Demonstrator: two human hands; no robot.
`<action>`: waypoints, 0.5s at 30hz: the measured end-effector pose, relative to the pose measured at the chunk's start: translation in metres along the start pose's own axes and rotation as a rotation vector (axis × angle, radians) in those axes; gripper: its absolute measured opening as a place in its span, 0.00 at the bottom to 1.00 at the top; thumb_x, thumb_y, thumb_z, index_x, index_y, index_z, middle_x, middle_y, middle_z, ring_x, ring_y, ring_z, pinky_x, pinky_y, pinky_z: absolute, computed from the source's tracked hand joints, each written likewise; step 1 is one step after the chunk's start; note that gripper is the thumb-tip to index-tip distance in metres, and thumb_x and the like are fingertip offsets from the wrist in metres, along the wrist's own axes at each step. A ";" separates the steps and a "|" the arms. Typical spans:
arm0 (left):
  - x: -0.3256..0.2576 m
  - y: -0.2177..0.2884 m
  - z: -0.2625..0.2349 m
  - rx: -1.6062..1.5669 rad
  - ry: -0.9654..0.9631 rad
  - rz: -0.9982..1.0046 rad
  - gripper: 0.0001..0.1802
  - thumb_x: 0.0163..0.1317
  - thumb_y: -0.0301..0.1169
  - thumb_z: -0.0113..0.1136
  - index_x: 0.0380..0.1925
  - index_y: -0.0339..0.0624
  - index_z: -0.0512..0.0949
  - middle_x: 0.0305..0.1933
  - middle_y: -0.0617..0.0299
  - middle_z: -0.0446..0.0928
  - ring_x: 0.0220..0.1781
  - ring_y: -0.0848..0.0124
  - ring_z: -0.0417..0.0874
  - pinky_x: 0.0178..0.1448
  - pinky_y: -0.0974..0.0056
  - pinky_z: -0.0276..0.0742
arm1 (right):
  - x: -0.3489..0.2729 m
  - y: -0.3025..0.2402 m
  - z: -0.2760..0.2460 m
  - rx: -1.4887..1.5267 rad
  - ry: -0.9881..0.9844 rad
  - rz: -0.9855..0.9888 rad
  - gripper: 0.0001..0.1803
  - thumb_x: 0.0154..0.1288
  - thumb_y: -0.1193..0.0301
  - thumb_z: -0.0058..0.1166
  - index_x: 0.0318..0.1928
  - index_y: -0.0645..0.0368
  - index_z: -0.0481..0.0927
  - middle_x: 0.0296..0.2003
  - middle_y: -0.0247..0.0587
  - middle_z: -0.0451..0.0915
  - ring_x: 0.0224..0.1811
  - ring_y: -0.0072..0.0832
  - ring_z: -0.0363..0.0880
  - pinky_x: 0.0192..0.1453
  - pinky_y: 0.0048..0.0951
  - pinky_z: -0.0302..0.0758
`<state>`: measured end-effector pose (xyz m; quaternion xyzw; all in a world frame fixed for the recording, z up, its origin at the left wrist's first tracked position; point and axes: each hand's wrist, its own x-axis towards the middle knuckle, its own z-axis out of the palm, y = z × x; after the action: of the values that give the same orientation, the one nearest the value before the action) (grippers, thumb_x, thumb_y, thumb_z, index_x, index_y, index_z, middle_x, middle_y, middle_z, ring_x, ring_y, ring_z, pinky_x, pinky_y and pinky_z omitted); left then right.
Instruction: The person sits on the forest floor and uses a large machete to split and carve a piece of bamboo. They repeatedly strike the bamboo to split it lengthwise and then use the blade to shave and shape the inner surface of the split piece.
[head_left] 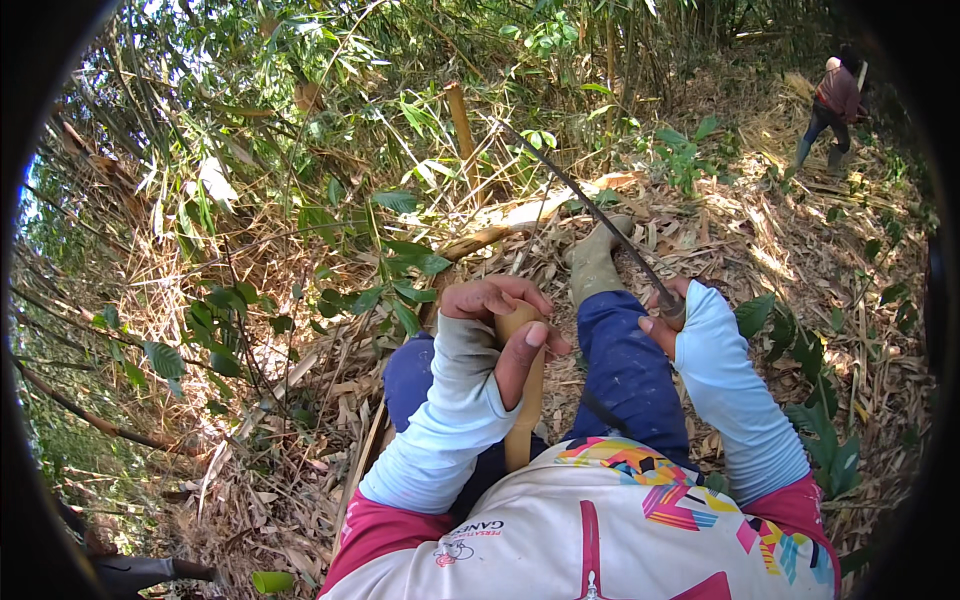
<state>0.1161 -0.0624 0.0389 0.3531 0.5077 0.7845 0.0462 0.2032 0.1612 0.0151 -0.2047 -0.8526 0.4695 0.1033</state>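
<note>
My left hand point(482, 299) is curled round the upper end of a smooth tan sheath point(524, 420), which stands against my waist between my thighs. Its thumb lies along the near side and its fingers go over the far side. In my right hand point(658, 334) is the dark handle of a machete. The long thin machete blade point(603, 218) points forward and to the left, over my boot point(597, 262), well apart from the sheath. Pale blue sleeves cover both forearms and part of the hands.
Dry leaves point(740, 235) cover the ground. A cut bamboo stump point(462, 135) stands ahead, with dense bamboo and leafy stems to the left. Another person point(836, 105) is at the far right. A black object point(140, 575) and a green bamboo piece point(272, 582) lie at lower left.
</note>
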 end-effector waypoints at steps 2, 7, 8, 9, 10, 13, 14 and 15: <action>0.001 0.001 0.001 -0.033 0.019 -0.007 0.23 0.60 0.22 0.58 0.48 0.49 0.56 0.42 0.50 0.69 0.30 0.63 0.81 0.34 0.62 0.82 | -0.001 -0.002 0.000 0.030 0.005 0.015 0.13 0.53 0.75 0.67 0.38 0.61 0.76 0.28 0.30 0.77 0.31 0.16 0.72 0.38 0.22 0.71; 0.002 0.008 0.001 -0.084 0.022 -0.081 0.20 0.63 0.24 0.56 0.50 0.44 0.58 0.44 0.50 0.69 0.34 0.65 0.81 0.38 0.64 0.82 | -0.004 -0.004 -0.002 0.071 -0.009 0.037 0.14 0.53 0.75 0.67 0.38 0.60 0.76 0.28 0.31 0.77 0.31 0.16 0.72 0.38 0.23 0.71; 0.002 0.010 -0.002 -0.093 0.023 -0.125 0.20 0.63 0.25 0.56 0.50 0.44 0.58 0.43 0.51 0.70 0.34 0.64 0.81 0.38 0.64 0.82 | -0.005 -0.004 -0.001 0.037 -0.019 0.044 0.14 0.53 0.74 0.67 0.38 0.61 0.76 0.28 0.31 0.77 0.31 0.17 0.72 0.38 0.23 0.71; 0.002 0.011 -0.003 -0.103 0.023 -0.169 0.20 0.63 0.26 0.56 0.50 0.43 0.59 0.43 0.51 0.70 0.34 0.64 0.81 0.38 0.64 0.82 | -0.005 -0.003 -0.001 0.004 -0.028 0.051 0.14 0.53 0.74 0.67 0.38 0.61 0.76 0.28 0.31 0.77 0.32 0.17 0.73 0.39 0.23 0.72; 0.002 0.011 -0.003 -0.103 0.043 -0.158 0.19 0.63 0.26 0.56 0.50 0.43 0.60 0.42 0.51 0.70 0.34 0.64 0.81 0.38 0.63 0.81 | -0.005 -0.002 -0.001 -0.030 -0.038 0.058 0.14 0.53 0.74 0.67 0.38 0.61 0.76 0.28 0.32 0.77 0.32 0.18 0.73 0.39 0.23 0.72; 0.001 0.010 -0.005 -0.076 0.084 -0.109 0.18 0.64 0.27 0.56 0.50 0.42 0.61 0.40 0.52 0.72 0.34 0.64 0.81 0.38 0.63 0.80 | -0.007 0.005 0.002 0.011 -0.046 0.041 0.15 0.52 0.73 0.67 0.39 0.61 0.76 0.29 0.33 0.77 0.32 0.19 0.74 0.40 0.24 0.72; 0.000 0.007 -0.008 -0.052 0.083 -0.083 0.18 0.63 0.27 0.57 0.49 0.42 0.62 0.40 0.52 0.72 0.35 0.64 0.81 0.39 0.63 0.80 | -0.007 0.006 0.001 0.005 -0.052 0.042 0.15 0.52 0.73 0.67 0.39 0.61 0.76 0.29 0.33 0.77 0.32 0.19 0.73 0.40 0.24 0.72; 0.000 0.004 -0.011 -0.029 0.081 -0.057 0.18 0.63 0.27 0.57 0.49 0.42 0.62 0.39 0.52 0.72 0.35 0.64 0.81 0.40 0.63 0.80 | -0.007 0.006 0.001 -0.002 -0.057 0.042 0.15 0.52 0.73 0.67 0.39 0.61 0.76 0.30 0.33 0.77 0.33 0.19 0.73 0.40 0.23 0.71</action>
<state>0.1103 -0.0732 0.0399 0.3055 0.5078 0.8037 0.0531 0.2105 0.1596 0.0096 -0.2094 -0.8512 0.4763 0.0690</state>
